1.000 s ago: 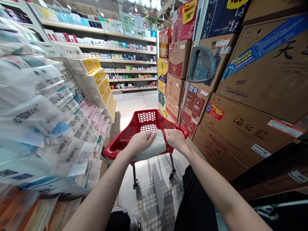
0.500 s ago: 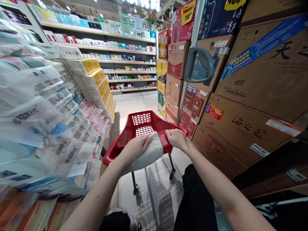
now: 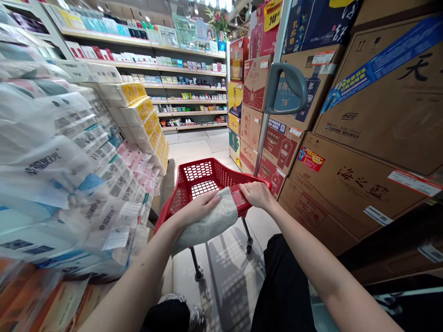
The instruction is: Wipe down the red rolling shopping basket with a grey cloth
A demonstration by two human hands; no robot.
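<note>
A red plastic shopping cart point(image 3: 226, 176) with a mesh basket stands right in front of me. My right hand point(image 3: 256, 193) is closed around the right part of its red handle. Over the handle's left part hangs a light grey cloth point(image 3: 216, 222). My left hand point(image 3: 199, 207) presses on this cloth, thumb side toward me, its fingertips partly hidden on the far side. A grey loop grip point(image 3: 277, 90) sits on a metal pole rising at the cart's right side.
Stacked packs of tissue paper point(image 3: 69, 157) crowd the left side. Cardboard cartons point(image 3: 363, 180) are piled high on the right, close to the cart. Tiled floor point(image 3: 199, 146) runs ahead toward shelves point(image 3: 190, 71) of small boxed goods.
My left hand's fingers lie straighter on the cloth, and more of the cloth shows. The cart's front has shifted slightly left in view. My right hand keeps its hold on the handle.
</note>
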